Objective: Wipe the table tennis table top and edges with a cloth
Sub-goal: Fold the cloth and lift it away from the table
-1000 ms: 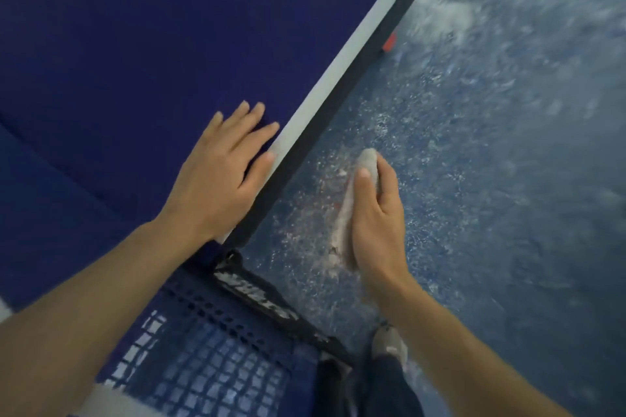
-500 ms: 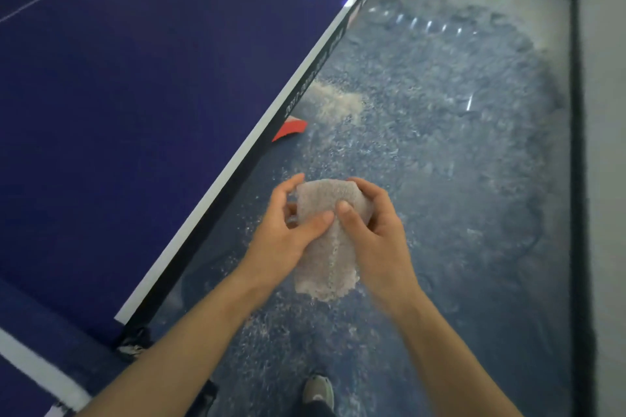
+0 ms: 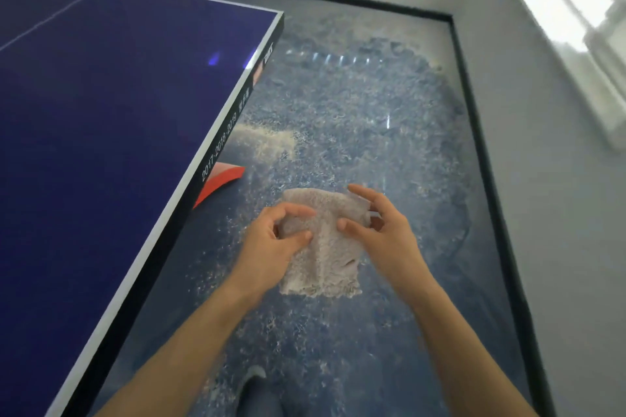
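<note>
Holding cloth (image 3: 321, 247) in both grips, left hand (image 3: 271, 240), right hand (image 3: 379, 234); table (image 3: 101, 112) edge reads "2017-2018-2019".

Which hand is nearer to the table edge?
Left. The left hand grips the cloth just beside the table edge; the right hand is on the cloth's far side.

white print "2017-2018-2019" runs along the table's dark side edge (image 3: 216, 149); the characters beyond it are unreadable.
</note>
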